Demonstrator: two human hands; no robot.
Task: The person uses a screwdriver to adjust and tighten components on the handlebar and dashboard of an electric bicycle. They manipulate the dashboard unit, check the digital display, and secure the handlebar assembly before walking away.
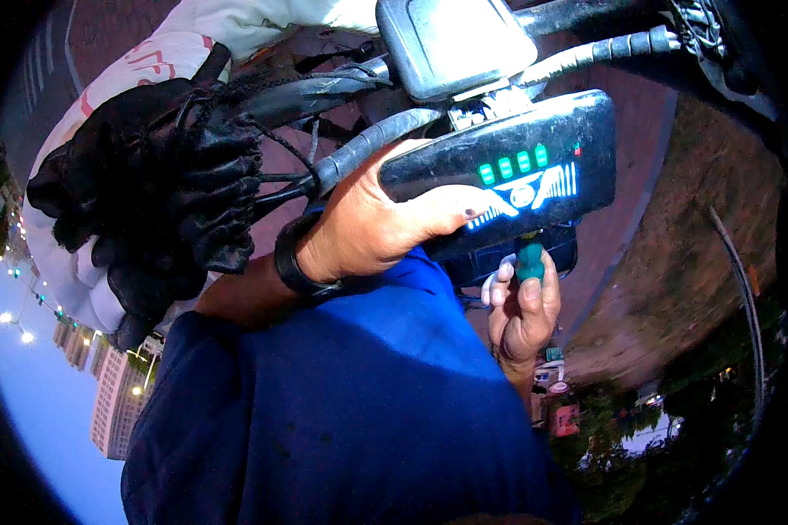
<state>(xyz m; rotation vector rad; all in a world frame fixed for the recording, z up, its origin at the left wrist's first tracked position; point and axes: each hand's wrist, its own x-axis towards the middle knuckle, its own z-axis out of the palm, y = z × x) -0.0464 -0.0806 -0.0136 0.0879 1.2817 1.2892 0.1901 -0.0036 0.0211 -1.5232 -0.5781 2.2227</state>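
Observation:
A black electric-bike display panel (578, 122) glows with green battery bars and white light strips. My left hand (368, 223) grips its left end, thumb laid across the lit front and the other fingers hidden behind it. Just under the panel's lower edge, my right hand (525, 315) pinches a short green handle, seemingly a screwdriver (530, 259), pointing up at the panel's underside. Its tip is lost in the shadow there. Beneath the panel shows a dark housing (481, 262), partly covered by the hands.
Above the panel sits a bright silver-grey box (455, 44) on the handlebar. Wrapped cables (376, 136) run on both sides. A black fabric cover (158, 175) and a white padded cover (166, 61) fill the left. Brick paving (626, 227) and bare soil (692, 210) lie to the right.

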